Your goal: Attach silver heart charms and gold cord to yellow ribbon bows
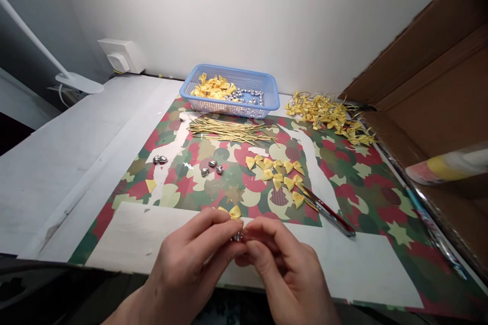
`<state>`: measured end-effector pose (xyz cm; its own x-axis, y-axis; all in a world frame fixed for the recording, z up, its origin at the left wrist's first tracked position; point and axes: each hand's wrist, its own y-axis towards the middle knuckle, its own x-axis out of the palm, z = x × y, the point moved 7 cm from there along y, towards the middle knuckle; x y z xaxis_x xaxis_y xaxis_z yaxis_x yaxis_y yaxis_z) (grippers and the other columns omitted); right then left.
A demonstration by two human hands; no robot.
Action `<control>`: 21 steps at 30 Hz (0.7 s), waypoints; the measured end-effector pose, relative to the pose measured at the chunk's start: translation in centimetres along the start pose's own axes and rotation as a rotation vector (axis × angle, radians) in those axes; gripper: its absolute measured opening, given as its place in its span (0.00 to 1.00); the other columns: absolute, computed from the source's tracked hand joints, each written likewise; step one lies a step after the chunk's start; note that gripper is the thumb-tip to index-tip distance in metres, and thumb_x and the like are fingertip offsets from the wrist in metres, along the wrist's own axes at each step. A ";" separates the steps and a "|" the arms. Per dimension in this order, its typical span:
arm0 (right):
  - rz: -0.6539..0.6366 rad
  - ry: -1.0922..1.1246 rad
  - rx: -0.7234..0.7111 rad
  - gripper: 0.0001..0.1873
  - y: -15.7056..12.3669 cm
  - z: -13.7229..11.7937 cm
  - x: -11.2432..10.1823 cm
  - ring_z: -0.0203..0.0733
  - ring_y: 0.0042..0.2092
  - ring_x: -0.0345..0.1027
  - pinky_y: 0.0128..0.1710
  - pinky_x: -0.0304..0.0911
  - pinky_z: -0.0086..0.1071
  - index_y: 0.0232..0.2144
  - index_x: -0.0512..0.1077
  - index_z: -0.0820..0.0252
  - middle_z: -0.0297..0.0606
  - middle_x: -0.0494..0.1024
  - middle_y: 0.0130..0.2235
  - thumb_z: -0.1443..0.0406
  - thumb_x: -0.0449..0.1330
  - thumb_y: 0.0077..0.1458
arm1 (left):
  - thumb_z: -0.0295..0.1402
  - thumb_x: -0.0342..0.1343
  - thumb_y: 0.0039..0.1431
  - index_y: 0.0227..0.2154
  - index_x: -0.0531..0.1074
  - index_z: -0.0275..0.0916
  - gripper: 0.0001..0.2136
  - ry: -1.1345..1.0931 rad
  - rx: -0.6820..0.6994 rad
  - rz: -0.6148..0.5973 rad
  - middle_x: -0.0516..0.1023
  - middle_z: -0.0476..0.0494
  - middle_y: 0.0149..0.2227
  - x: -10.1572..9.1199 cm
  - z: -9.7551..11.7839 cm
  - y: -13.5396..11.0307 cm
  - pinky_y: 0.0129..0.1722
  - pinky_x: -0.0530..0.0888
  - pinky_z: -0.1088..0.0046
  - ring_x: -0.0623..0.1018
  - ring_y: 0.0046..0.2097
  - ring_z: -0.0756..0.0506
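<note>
My left hand (202,251) pinches a small shiny silver bead (237,236) at its fingertips. Close against it, the fingers of my right hand (282,259) are pressed together beside the bead; what lies between them is hidden. A yellow ribbon bow (235,212) shows just beyond the left fingertips, partly covered by them. Farther out lie several silver beads (212,164), with another pair of beads (160,159) to the left. Several yellow bows (273,179) are laid out at the right, and tweezers (330,213) rest with their tips at the nearest bows.
A blue basket (276,94) at the wall holds yellow bows and silver beads. In front lies a bundle of gold ties (229,130). Finished-looking bows with ties (328,114) are heaped at back right. A cardboard box (430,61) with a bottle (446,166) borders the right side.
</note>
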<state>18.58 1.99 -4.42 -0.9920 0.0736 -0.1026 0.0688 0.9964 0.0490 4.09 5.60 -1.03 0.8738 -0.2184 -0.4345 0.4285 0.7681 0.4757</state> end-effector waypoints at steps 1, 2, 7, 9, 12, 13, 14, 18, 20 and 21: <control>0.010 -0.023 -0.011 0.09 -0.1 0.0 0.0 0.35 0.33 0.81 0.35 0.74 0.21 0.45 0.77 0.53 0.33 0.84 0.34 0.61 0.57 0.72 | 0.17 0.58 0.68 0.49 0.76 0.40 0.13 0.021 0.025 -0.008 0.79 0.45 0.38 0.1 0.2 0.0 0.38 0.82 0.83 0.83 0.38 0.49; 0.022 -0.050 -0.021 0.08 -0.1 0.0 0.0 0.34 0.33 0.81 0.35 0.73 0.20 0.44 0.77 0.53 0.32 0.84 0.34 0.62 0.58 0.72 | 0.17 0.56 0.69 0.48 0.76 0.39 0.13 0.031 0.041 -0.015 0.79 0.46 0.38 0.3 0.4 -0.1 0.38 0.82 0.83 0.83 0.38 0.49; 0.032 -0.168 -0.042 0.09 -0.3 0.3 0.1 0.34 0.31 0.79 0.35 0.73 0.21 0.41 0.75 0.54 0.30 0.82 0.32 0.64 0.54 0.72 | 0.18 0.53 0.71 0.47 0.75 0.39 0.11 0.028 0.033 -0.043 0.79 0.41 0.42 1.0 0.3 -0.7 0.42 0.83 0.81 0.84 0.42 0.47; -0.001 -0.236 -0.083 0.09 -0.3 0.1 0.1 0.33 0.30 0.77 0.32 0.71 0.21 0.41 0.73 0.54 0.30 0.80 0.31 0.66 0.53 0.72 | 0.18 0.53 0.71 0.48 0.75 0.39 0.11 0.034 0.021 -0.045 0.80 0.41 0.44 1.3 0.0 -1.1 0.43 0.83 0.80 0.85 0.43 0.46; -0.042 -0.394 -0.256 0.10 -0.4 -1.0 0.3 0.35 0.31 0.78 0.31 0.71 0.22 0.42 0.71 0.54 0.31 0.80 0.32 0.71 0.52 0.70 | 0.18 0.52 0.71 0.48 0.73 0.41 0.12 0.065 0.012 -0.033 0.81 0.42 0.42 1.3 -0.1 -1.5 0.43 0.83 0.79 0.85 0.42 0.46; -0.048 -0.443 -0.326 0.11 -0.6 -1.5 0.4 0.36 0.34 0.79 0.33 0.72 0.22 0.42 0.71 0.54 0.33 0.81 0.35 0.73 0.52 0.68 | 0.19 0.52 0.70 0.47 0.72 0.42 0.12 0.078 0.006 -0.030 0.81 0.44 0.41 1.2 -0.1 -1.5 0.41 0.83 0.80 0.85 0.40 0.47; -0.035 -0.481 -0.382 0.12 -0.8 -2.0 0.5 0.38 0.37 0.81 0.37 0.74 0.24 0.42 0.71 0.53 0.36 0.82 0.39 0.74 0.53 0.67 | 0.20 0.52 0.70 0.46 0.72 0.43 0.11 0.092 -0.002 -0.030 0.81 0.45 0.40 1.0 -0.1 -1.6 0.38 0.82 0.80 0.85 0.37 0.47; 0.234 -0.328 -0.340 0.11 -1.2 -3.6 -1.6 0.44 0.48 0.82 0.49 0.78 0.34 0.39 0.72 0.50 0.39 0.82 0.50 0.73 0.57 0.69 | 0.21 0.58 0.67 0.44 0.69 0.45 0.11 0.159 -0.062 -0.039 0.79 0.48 0.34 0.3 -0.5 -1.8 0.33 0.80 0.77 0.81 0.31 0.47; 0.286 -0.067 -0.263 0.09 -1.4 -4.0 -3.2 0.41 0.36 0.83 0.34 0.79 0.32 0.43 0.71 0.46 0.37 0.84 0.44 0.68 0.55 0.73 | 0.21 0.61 0.67 0.44 0.69 0.45 0.11 0.226 -0.071 -0.029 0.79 0.49 0.33 0.0 -0.8 -1.9 0.34 0.79 0.74 0.81 0.32 0.46; 0.260 0.051 -0.258 0.09 -1.6 -4.3 -3.9 0.40 0.27 0.80 0.24 0.76 0.30 0.46 0.71 0.44 0.36 0.84 0.40 0.66 0.53 0.75 | 0.22 0.62 0.67 0.43 0.69 0.45 0.11 0.266 -0.068 -0.021 0.79 0.48 0.34 -0.1 -1.0 -2.0 0.34 0.79 0.73 0.80 0.32 0.46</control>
<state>21.90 -0.03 0.16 -0.9493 0.3142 -0.0042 0.2968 0.9010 0.3164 2.94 4.67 -2.70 0.7702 -0.0755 -0.6333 0.4214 0.8056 0.4164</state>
